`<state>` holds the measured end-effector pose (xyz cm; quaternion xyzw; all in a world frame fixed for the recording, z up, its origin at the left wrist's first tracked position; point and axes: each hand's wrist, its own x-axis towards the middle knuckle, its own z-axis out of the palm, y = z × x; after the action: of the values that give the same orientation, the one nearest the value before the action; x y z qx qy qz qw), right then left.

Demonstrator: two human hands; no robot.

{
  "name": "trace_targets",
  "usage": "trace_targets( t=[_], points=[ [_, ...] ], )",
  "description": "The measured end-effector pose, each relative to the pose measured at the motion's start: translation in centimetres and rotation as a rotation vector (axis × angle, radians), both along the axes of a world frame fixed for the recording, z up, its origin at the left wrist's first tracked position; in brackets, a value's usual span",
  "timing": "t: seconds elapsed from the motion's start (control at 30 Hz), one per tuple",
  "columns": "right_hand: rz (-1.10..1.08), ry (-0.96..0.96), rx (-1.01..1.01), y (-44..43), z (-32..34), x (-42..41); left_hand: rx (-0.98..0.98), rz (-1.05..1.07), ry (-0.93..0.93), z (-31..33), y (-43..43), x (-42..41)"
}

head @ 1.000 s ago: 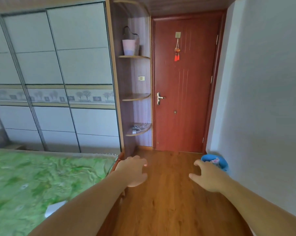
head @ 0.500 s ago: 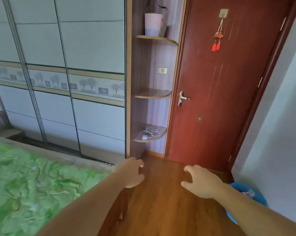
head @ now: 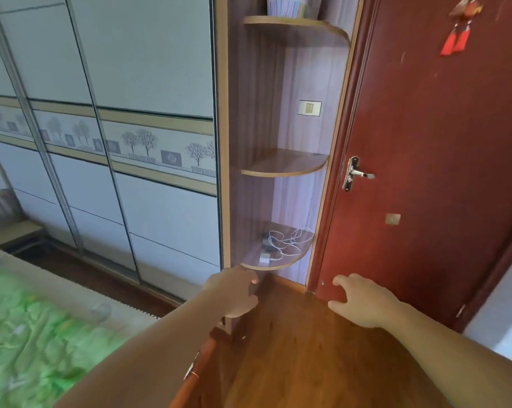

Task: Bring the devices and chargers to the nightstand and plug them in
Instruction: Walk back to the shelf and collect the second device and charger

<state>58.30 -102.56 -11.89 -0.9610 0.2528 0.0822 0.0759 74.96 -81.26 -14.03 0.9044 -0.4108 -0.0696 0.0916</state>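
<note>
Nearest the camera, two bare forearms reached forward; the left one passed over the corner of a bed (head: pixel 43 348) with a green patterned cover and its reddish wooden footboard (head: pixel 203 360); the right one passed over the wooden floor (head: pixel 302 357). The left hand (head: pixel 234 293) hung with its fingers loosely bent and gripped nothing; from the head view it sat just below the front rim of the lowest shelf (head: pixel 281 265), and whether it touched that rim could not be told. The right hand (head: pixel 363 301) was spread, thumb apart from relaxed fingers, likewise holding nothing, in front of the foot of the red door (head: pixel 440 148).

Beyond the hands, on that lowest of three quarter-round corner shelves, lay the chargers: a small white charger block (head: pixel 264 258) near the front edge, and behind it a loose tangle of white cable (head: pixel 291 240); a small dark object (head: pixel 267 245) lay beside the cable, too blurred to identify. Above it stood the middle shelf (head: pixel 284 172); higher on the back panel sat a wall switch (head: pixel 309 108); the top shelf (head: pixel 302 25) carried a striped pot (head: pixel 287 5), cut off by the frame. To the left ran the pale sliding doors of a wardrobe (head: pixel 137 69) with a band of printed trees; to the right, the door bore a metal handle (head: pixel 359 174) and a red tassel (head: pixel 456 39).
</note>
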Motion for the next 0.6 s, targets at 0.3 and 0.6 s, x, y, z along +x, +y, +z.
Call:
trace_targets(
  t=[0.3,0.6],
  points=[
    [0.093,-0.058,0.222,-19.9,-4.2,18.0,0.109,0.188,0.042,-0.5,-16.6,12.9],
    [0.152,0.022,0.253,-29.9,-8.1,30.9,0.142,0.250,0.189,-7.0,-27.3,23.8]
  ],
)
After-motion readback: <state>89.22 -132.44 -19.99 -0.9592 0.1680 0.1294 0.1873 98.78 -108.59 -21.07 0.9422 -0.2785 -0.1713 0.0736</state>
